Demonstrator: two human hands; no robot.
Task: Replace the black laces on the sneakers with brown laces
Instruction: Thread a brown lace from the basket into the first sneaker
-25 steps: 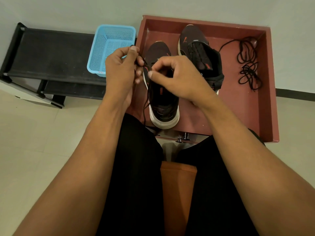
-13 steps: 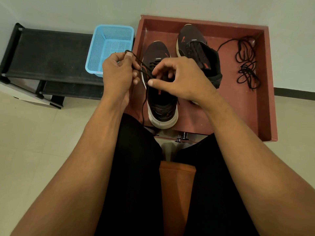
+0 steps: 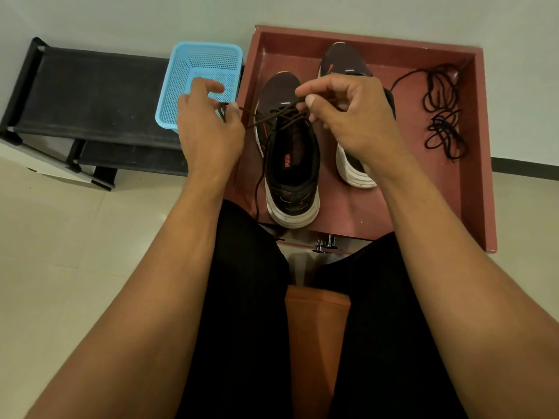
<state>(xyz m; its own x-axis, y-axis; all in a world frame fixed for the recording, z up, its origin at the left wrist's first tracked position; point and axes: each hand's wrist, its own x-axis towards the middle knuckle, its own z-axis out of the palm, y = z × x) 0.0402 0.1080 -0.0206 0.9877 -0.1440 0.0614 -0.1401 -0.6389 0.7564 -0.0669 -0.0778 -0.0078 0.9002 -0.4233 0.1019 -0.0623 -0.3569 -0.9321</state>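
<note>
Two dark sneakers with white soles stand in a red-brown tray (image 3: 472, 146). The left sneaker (image 3: 290, 164) carries a brown lace (image 3: 272, 114) crossed through its eyelets. My left hand (image 3: 208, 131) pinches one end of that lace, pulled out to the left of the shoe, and a loose tail hangs down past the tray's front edge. My right hand (image 3: 348, 116) pinches the lace over the shoe's eyelets. The right sneaker (image 3: 348, 74) is mostly hidden behind my right hand. A loose black lace (image 3: 441, 113) lies tangled at the tray's right side.
A light blue mesh basket (image 3: 199, 80) sits on a black bench (image 3: 90, 95) left of the tray. A wall runs behind the tray. My legs in black trousers fill the foreground, over an orange-brown seat (image 3: 314, 328). Pale floor tiles lie to the left.
My left hand has drawn the lace end outward to the left, away from the shoe. My right hand has lifted slightly over the eyelets, so the left sneaker's opening now shows.
</note>
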